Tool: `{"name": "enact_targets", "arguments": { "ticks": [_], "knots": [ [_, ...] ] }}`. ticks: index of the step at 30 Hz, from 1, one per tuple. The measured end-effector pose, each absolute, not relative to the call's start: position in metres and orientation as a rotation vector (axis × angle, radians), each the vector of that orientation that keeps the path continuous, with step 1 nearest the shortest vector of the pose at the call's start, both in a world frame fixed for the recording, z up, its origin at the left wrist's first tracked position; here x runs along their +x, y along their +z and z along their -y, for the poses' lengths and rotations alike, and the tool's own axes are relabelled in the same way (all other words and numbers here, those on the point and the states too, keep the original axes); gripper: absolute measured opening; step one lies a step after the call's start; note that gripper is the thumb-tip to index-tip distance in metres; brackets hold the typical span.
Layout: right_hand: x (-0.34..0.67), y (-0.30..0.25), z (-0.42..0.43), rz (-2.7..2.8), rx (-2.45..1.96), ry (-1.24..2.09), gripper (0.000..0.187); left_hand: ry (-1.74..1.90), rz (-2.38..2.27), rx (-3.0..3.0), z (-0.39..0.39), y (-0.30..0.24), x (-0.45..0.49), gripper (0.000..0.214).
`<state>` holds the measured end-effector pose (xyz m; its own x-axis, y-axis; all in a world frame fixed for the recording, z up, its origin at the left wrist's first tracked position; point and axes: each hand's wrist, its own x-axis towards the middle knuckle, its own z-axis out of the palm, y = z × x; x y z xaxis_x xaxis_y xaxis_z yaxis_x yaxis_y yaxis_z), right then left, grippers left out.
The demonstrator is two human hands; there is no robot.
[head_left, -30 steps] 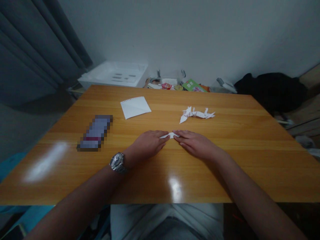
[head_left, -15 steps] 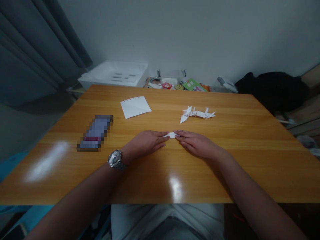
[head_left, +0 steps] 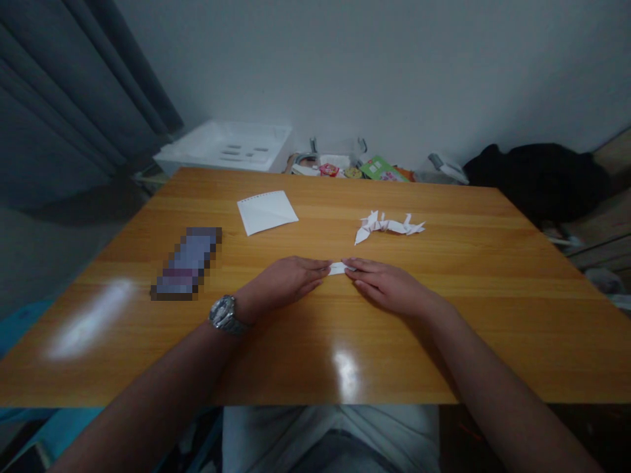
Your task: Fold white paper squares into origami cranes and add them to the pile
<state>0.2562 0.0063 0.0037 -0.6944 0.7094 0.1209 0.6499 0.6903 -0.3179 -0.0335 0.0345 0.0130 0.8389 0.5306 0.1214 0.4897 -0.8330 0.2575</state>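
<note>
Both my hands lie flat on the wooden table (head_left: 444, 328), fingertips meeting over a small folded white paper (head_left: 338, 268). My left hand (head_left: 283, 281), with a metal watch (head_left: 223, 314) on its wrist, presses the paper's left end with stretched fingers. My right hand (head_left: 387, 286) presses the right end the same way. Only a small part of the paper shows between the fingertips.
Beyond my hands lie folded white paper figures (head_left: 387, 226) and a white sheet (head_left: 267, 211). A blurred-out flat object (head_left: 186, 263) lies at the left. Behind the table stand a white tray (head_left: 227, 146), small clutter (head_left: 345, 167) and a dark bag (head_left: 537, 177).
My hands have barely moved; the left wrist has shifted a little to the left, and the visible bit of paper looks flatter.
</note>
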Motion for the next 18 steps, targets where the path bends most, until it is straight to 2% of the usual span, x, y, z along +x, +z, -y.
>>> {"name": "enact_targets", "arguments": {
  "ticks": [18],
  "knots": [
    [0.25,0.005,-0.007,2.62,-1.071,0.304,0.036,0.391,-0.904,2.818,-0.03,0.008,-0.017,0.032]
  ]
}}
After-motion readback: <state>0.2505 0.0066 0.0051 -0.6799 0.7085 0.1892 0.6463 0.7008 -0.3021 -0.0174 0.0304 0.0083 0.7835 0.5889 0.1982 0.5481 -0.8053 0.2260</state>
